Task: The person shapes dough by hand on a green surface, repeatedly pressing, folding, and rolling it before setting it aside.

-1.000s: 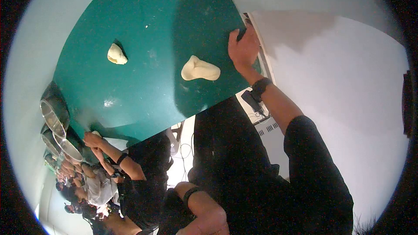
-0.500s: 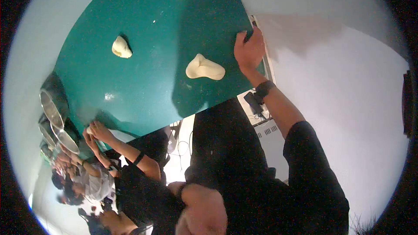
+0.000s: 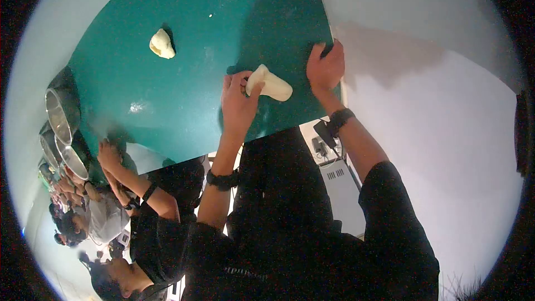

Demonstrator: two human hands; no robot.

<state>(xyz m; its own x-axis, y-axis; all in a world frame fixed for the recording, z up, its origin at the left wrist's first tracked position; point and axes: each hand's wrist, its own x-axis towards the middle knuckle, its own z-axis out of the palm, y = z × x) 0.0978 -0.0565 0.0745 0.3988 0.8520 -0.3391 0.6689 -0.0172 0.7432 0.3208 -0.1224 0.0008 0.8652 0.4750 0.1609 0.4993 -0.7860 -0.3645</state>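
Note:
A pale, elongated piece of dough (image 3: 274, 86) lies on the green tabletop (image 3: 184, 106). My left hand (image 3: 239, 103) has hold of its left end, the thumb over the dough and the fingers curled round the far side. The fingertips are partly hidden. Off to the right, my right hand (image 3: 326, 69) rests at the table's edge beside the wall, thumb and fingers apart, holding nothing. A second, smaller lump of dough (image 3: 162, 44) sits farther away on the left.
Metal bowls (image 3: 58, 116) stand along the left edge of the table. A co-worker in a black shirt (image 3: 161, 245) is close on my left, with hands over the table. A white wall (image 3: 418, 134) borders the right side. More people are beyond the co-worker.
My left hand has come up from low near my body and taken hold of the dough's left end. My right hand stays by the table edge, and the view has shifted slightly.

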